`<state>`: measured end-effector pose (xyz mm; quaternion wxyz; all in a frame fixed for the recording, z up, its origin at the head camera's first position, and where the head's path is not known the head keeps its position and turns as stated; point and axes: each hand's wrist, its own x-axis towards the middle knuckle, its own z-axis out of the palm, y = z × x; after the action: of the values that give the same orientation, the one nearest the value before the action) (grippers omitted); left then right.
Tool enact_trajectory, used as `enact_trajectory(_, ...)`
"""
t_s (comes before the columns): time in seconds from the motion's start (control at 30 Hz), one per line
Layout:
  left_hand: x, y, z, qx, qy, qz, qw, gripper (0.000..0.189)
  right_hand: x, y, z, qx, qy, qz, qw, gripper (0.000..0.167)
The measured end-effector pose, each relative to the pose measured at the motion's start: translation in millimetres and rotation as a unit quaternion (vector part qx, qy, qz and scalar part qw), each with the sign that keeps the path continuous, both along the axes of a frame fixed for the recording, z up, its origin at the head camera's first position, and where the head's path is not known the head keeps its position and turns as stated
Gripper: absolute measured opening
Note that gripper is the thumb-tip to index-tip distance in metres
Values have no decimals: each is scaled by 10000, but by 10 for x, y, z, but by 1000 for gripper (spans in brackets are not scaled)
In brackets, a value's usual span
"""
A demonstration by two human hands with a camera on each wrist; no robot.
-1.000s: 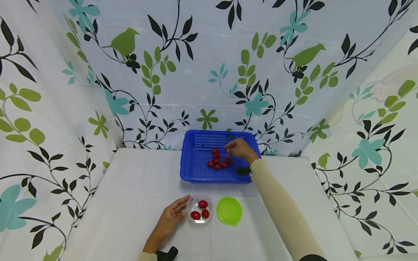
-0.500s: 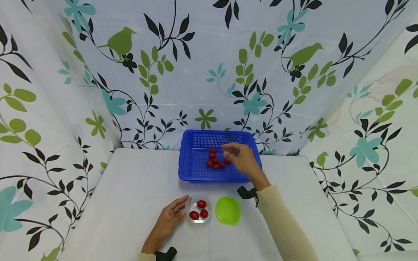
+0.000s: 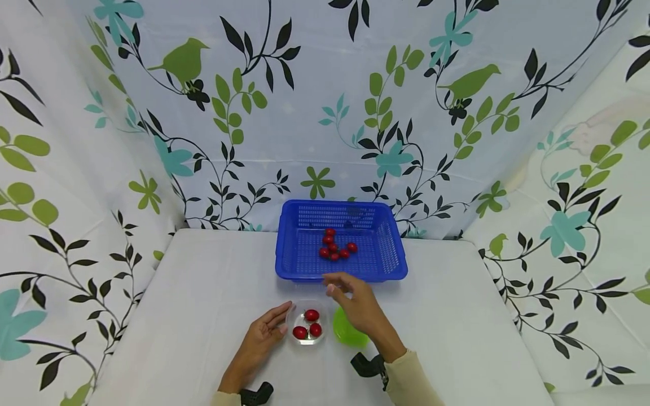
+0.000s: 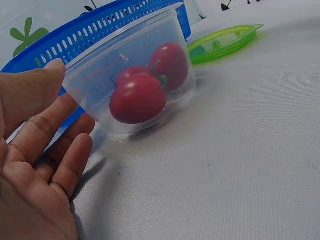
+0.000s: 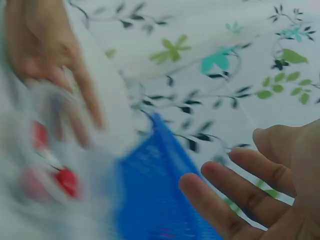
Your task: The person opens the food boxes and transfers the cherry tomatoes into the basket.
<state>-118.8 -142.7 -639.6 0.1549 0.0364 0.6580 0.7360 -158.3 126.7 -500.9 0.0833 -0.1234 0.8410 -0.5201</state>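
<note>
A clear plastic container (image 3: 307, 341) with three red tomatoes (image 4: 139, 98) inside stands on the white cloth. My left hand (image 3: 262, 338) rests at its left side; in the left wrist view the thumb tip meets the rim and the other fingers lie loosely beside the wall. My right hand (image 3: 352, 301) hovers over the green lid (image 3: 350, 334), partly covering it, to the right of the container. Its fingers are loosely bent and spread in the right wrist view, with nothing seen between them. Behind, a blue basket (image 3: 376, 272) holds several tomatoes (image 3: 332, 247).
The basket stands near the back edge of the white-covered table (image 3: 218, 270). Behind and at both sides hangs a curtain (image 3: 315, 113) printed with leaves and birds. The right wrist view is blurred around the container and left hand.
My right hand has come out of the basket, back toward me and slightly left, to above the green lid. My left hand stays beside the container.
</note>
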Motion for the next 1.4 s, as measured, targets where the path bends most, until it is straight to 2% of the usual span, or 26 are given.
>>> enact_trajectory(0.1, -8, -3, 7, -61, -21, 50, 10000, 55, 114, -109, -203, 8, -200, 339, 9992, 30)
enact_trajectory(0.17, -10, 0, 7, -71, 35, 50, 10000, 55, 170, -177, -315, -8, -278, 411, 9988, 29)
enact_trajectory(0.33, -3, 5, -16, 89, 83, 82, 9999, 55, 260, -296, -471, 83, -445, 505, 9977, 31)
enact_trajectory(0.47, 2, -15, -47, 137, 239, -12, 9996, 55, 308, -377, -510, 324, -479, 612, 9964, 31)
enact_trajectory(0.7, 5, -30, -53, 99, 460, -129, 9988, 55, 334, -513, -591, 1113, 4, 869, 9900, 27)
enact_trajectory(0.8, 11, -24, -43, 82, 419, -165, 9990, 54, 336, -553, -622, 1381, 54, 893, 9864, 26)
enact_trajectory(0.97, 1, -23, -40, 124, 361, -110, 9992, 53, 314, -603, -619, 1518, -3, 815, 9850, 29)
enact_trajectory(1.13, -10, -25, -37, 130, 378, -76, 9992, 53, 308, -646, -617, 1388, -95, 711, 9877, 30)
enact_trajectory(1.4, -7, -17, -48, 126, 570, -195, 9981, 54, 310, -651, -690, 559, -146, 39, 9983, 26)
